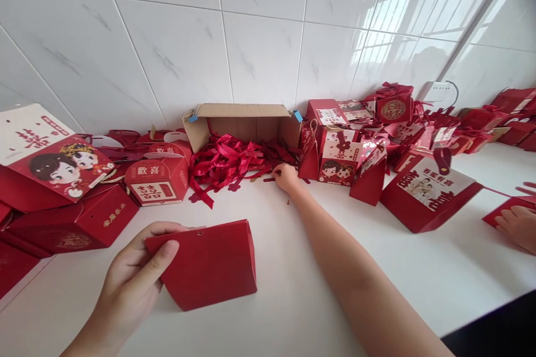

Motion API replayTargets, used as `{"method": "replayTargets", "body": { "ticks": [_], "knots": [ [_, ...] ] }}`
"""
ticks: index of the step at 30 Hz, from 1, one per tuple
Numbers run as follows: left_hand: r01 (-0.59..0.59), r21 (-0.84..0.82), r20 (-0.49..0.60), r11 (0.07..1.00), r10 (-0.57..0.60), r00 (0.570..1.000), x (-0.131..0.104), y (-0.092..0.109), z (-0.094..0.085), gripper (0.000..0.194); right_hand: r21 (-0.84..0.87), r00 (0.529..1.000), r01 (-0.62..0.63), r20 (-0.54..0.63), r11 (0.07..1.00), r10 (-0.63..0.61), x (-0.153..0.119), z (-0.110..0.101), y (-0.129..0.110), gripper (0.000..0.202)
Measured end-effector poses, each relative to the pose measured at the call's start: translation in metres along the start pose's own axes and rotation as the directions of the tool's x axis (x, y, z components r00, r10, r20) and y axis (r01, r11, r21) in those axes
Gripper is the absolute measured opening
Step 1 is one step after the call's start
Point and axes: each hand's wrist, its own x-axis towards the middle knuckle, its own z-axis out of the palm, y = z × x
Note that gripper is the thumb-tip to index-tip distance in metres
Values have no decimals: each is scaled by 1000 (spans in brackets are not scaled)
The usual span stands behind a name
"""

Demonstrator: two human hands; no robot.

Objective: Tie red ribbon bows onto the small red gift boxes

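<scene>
My left hand [140,276] grips a plain red gift box [211,268] by its upper left edge, thumb on the near face. A small hole shows near the box's top edge. Farther back, my right hand [287,177] reaches to the front of an open cardboard box [247,110] lying on its side. Its fingers are pinched at small dark red strips by the box mouth; what they hold is too small to make out. A heap of shiny red ribbons [226,159] spills from the cardboard box just left of this hand.
Printed red gift boxes [157,178] are piled at the left; more finished ones [427,189] crowd the right. A white power strip [435,92] rests against the tiled wall. At the far right, another person's hands [519,226] touch a red box [496,212].
</scene>
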Motion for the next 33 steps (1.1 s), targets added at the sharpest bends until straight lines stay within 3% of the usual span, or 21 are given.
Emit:
{"method": "replayTargets", "body": {
  "ticks": [5,10,13,16,18,20,23,26,28,33],
  "knots": [
    [-38,-19,67,999,40,997,-1,2,1,31,381,994,-99,-2,919,108,2,-6,-5,25],
    [-114,-11,81,993,114,990,-2,0,4,32,752,987,-134,44,645,153,-3,-29,-37,9],
    [-188,43,103,981,183,978,-3,-4,1,36,868,985,-169,137,466,103,-19,-45,-71,19],
    [-240,67,202,968,223,954,-6,-3,-4,28,914,975,-211,221,348,11,-46,-49,-106,18],
    [-233,-12,282,972,227,932,-8,1,-5,33,924,950,-279,306,262,-65,-67,-45,-126,16],
    [-204,-117,273,972,229,934,-6,5,-5,42,907,899,-377,407,189,-158,-86,-35,-140,14],
    [-234,-85,62,968,240,969,6,3,-5,34,836,811,-500,544,225,-216,-105,-13,-150,6],
    [-311,197,-134,930,340,931,25,-8,-10,34,744,750,-597,651,301,-120,-115,10,-150,6],
    [-313,277,-146,909,361,921,34,-15,-13,39,695,712,-648,698,311,-79,-120,21,-149,5],
    [-235,202,-139,951,265,954,40,-18,-15,24,570,592,-741,804,354,-56,-135,30,-148,12]
  ]
}}
